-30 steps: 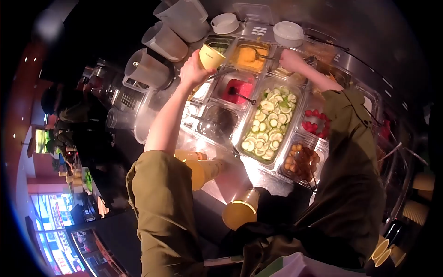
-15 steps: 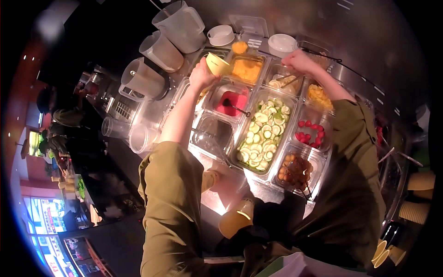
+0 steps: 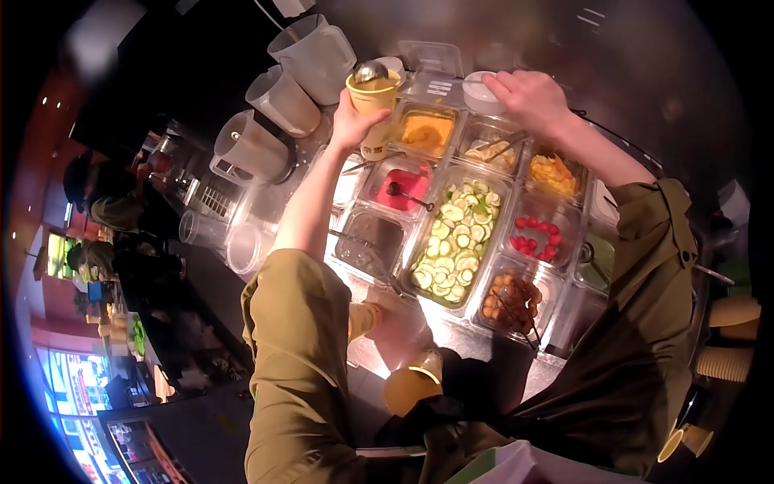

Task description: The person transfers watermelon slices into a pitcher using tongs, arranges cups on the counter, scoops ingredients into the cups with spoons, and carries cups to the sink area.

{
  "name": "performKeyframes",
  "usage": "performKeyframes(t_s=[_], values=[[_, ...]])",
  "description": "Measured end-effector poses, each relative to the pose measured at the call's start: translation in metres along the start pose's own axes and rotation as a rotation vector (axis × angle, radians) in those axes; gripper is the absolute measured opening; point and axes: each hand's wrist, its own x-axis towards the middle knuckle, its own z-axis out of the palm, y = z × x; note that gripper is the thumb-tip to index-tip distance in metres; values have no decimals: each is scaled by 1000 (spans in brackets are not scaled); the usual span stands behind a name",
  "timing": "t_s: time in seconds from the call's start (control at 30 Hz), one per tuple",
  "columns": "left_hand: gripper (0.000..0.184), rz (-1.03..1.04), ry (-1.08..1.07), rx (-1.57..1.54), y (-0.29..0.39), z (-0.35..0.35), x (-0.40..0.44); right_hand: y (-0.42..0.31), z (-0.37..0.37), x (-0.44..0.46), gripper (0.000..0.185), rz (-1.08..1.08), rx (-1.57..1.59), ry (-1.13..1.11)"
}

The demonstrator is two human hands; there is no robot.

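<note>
My left hand (image 3: 355,125) is wrapped around a yellow paper cup (image 3: 376,101), held upright above the food containers. The metal bowl of a ladle (image 3: 371,71) is tipped at the cup's mouth. My right hand (image 3: 528,98) is closed, its fingertips pinched on the ladle's handle, which is hard to make out against the background. Behind those fingers stands a round white tub (image 3: 481,95). Just right of the cup is a clear container of orange pulp (image 3: 426,131). Below the cup, a container of red-pink sauce (image 3: 399,187) has a dark spoon in it.
A long container of sliced green fruit (image 3: 459,234) fills the middle. Around it are red balls (image 3: 536,238), brown balls (image 3: 509,298) and yellow pieces (image 3: 552,172). Clear jugs (image 3: 251,149) line the left. Two cups stand near my body (image 3: 413,383). People (image 3: 121,210) are farther left.
The ladle has moved left from above the orange pulp to the cup, and its orange load no longer shows. The cup has turned upright. My right hand has shifted slightly upward.
</note>
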Motion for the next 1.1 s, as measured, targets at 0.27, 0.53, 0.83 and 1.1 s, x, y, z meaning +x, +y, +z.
performKeyframes(t_s=[0.27,0.53,0.83,1.1], values=[[69,-52,-91,-154,-11,-13,-3,2,6,4,15,677,815,-367],[57,-217,-24,-492,-28,-47,-22,-5,79,-6,19,1255,1365,-655],[63,-369,-57,-320,-2,-105,-68,-133,150,-10,23,405,237,-393],[69,-235,8,-75,-32,-109,-91,-247,171,20,17,226,379,-714]])
